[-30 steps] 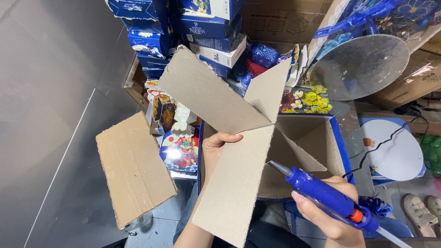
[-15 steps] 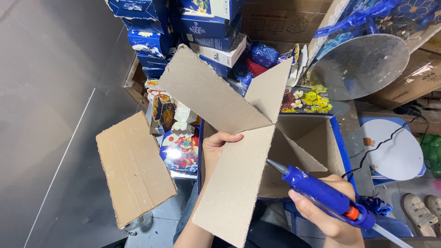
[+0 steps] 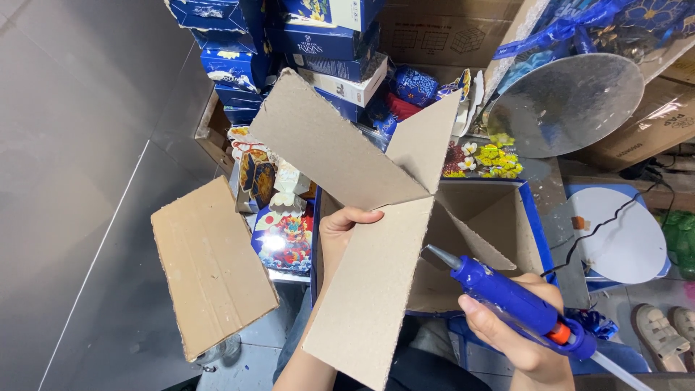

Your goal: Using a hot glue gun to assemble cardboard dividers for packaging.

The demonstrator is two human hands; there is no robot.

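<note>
The fingers [image 3: 362, 216] of the left hand [image 3: 340, 235] curl over the edge of the near flap [image 3: 373, 282] of an open cardboard box [image 3: 499, 217]; the thumb is hidden behind the flap. The grip is closed on the flap edge, holding the flap raised.

The right hand [image 3: 517, 337] is wrapped fully around the body of a blue glue gun [image 3: 510, 300], fingers closed on it. The metal nozzle [image 3: 438, 255] points up and to the left, over the box opening and just beside the inner face of the held flap. Contact between nozzle and cardboard cannot be determined.

The box sits directly in front of the person. A second flap [image 3: 326, 145] stands up behind the left hand. A third flap [image 3: 210, 264] extends out to the left.

Beyond the box: stacked blue cartons [image 3: 318, 43], a round silver board [image 3: 568, 105] and a white round board [image 3: 622, 232] to the right.
</note>
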